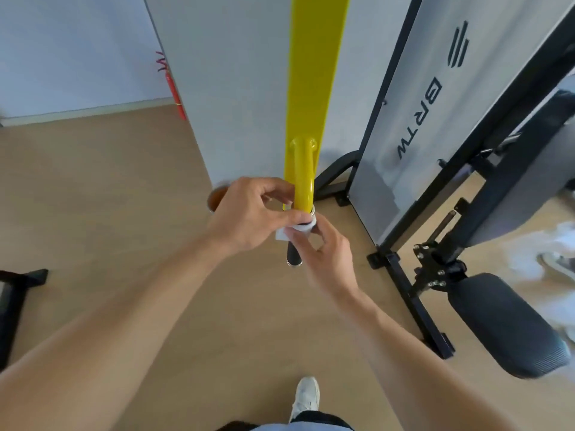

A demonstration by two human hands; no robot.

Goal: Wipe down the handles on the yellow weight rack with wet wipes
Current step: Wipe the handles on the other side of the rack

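Yellow steel forms the weight rack upright (314,73), which runs from the top edge of the view down to mid-frame. A yellow handle arm (302,178) projects from it toward the camera and ends in a chrome collar and a black grip sleeve (292,255). A white wet wipe (291,233) is wrapped around the handle just below the collar, at the upper end of the black sleeve.

The left hand (249,216) holds the wipe against the handle from the left side, thumb and fingers curled and clamped on it. The right hand (323,255) meets it from the right, fingertips pinching the same wipe at the handle. Both forearms extend from the lower corners of the view.

A wooden floor (124,188) lies below. A round container with an orange interior (217,195) stands on the floor, partly hidden behind the left hand. Right of the rack stands a black-framed white panel (429,119) with lettering, and beside it a black padded bench (510,325). A red object (174,88) leans at the wall corner. A white shoe (306,396) shows at the bottom edge.
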